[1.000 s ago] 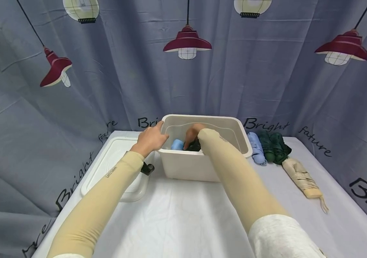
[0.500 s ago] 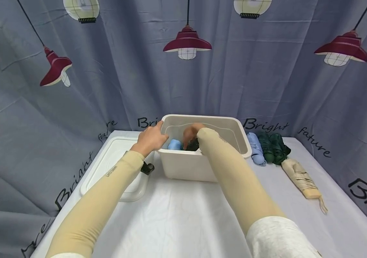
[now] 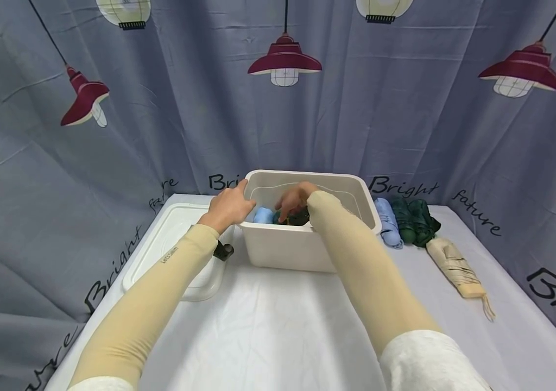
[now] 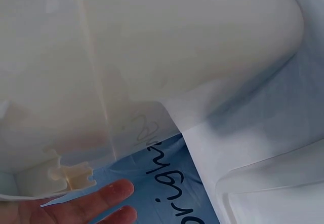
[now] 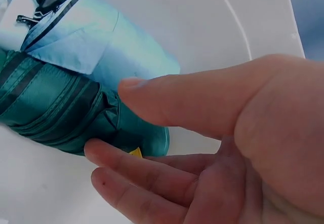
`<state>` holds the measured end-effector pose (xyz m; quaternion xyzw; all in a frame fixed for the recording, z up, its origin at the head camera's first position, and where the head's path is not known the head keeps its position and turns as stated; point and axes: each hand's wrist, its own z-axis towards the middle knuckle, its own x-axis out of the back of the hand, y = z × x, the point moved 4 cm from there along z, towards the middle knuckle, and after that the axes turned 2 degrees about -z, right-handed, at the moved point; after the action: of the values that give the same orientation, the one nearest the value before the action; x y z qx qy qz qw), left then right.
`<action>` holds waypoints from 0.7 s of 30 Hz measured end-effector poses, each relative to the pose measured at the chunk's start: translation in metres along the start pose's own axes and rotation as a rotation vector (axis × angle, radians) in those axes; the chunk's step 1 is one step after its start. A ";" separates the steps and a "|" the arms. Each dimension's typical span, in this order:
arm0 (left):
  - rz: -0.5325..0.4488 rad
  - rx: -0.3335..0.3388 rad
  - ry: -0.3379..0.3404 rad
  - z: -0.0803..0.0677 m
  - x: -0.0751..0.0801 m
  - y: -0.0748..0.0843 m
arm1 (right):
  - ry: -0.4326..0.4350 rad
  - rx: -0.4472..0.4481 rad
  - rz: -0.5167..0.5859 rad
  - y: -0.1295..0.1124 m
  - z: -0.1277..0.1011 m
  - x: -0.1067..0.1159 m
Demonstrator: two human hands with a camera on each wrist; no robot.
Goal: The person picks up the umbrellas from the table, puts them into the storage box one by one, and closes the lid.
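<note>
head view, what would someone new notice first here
A white plastic bin at the table's middle draws the eye, with the left hand on its rim and the right hand reaching inside. In it lie a light blue folded umbrella and a dark teal one. To its right lie three more folded umbrellas in a row.

The right hand (image 3: 294, 200) has lifted slightly inside the bin (image 3: 302, 247); its fingers have let go of the teal umbrella (image 5: 76, 110). The view has tilted a little.
</note>
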<state>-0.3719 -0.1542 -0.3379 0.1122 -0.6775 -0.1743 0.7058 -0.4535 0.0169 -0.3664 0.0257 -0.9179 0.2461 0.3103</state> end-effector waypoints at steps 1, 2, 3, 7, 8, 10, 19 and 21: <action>0.000 0.000 -0.001 0.000 0.000 0.000 | -0.003 -0.001 0.003 0.001 0.000 -0.001; -0.001 -0.001 -0.001 -0.001 0.000 0.000 | -0.003 -0.003 0.005 0.002 -0.001 -0.001; -0.001 -0.003 0.000 -0.001 0.000 0.000 | -0.002 -0.005 0.008 0.003 -0.002 -0.002; -0.006 -0.006 0.005 -0.001 0.001 0.001 | 0.002 -0.009 0.019 0.004 -0.010 -0.003; -0.007 -0.007 0.005 -0.001 0.000 0.001 | 0.001 -0.010 0.023 0.004 -0.012 -0.003; -0.013 -0.006 0.001 -0.001 0.000 0.001 | -0.002 -0.010 0.031 0.004 -0.015 -0.003; -0.014 -0.011 0.001 0.000 0.001 0.000 | -0.006 -0.026 0.023 0.001 -0.025 -0.003; -0.015 -0.010 -0.004 0.000 0.001 -0.001 | -0.011 -0.035 0.036 0.001 -0.028 -0.003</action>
<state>-0.3715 -0.1554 -0.3376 0.1136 -0.6772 -0.1830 0.7035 -0.4354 0.0306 -0.3496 0.0053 -0.9240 0.2355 0.3013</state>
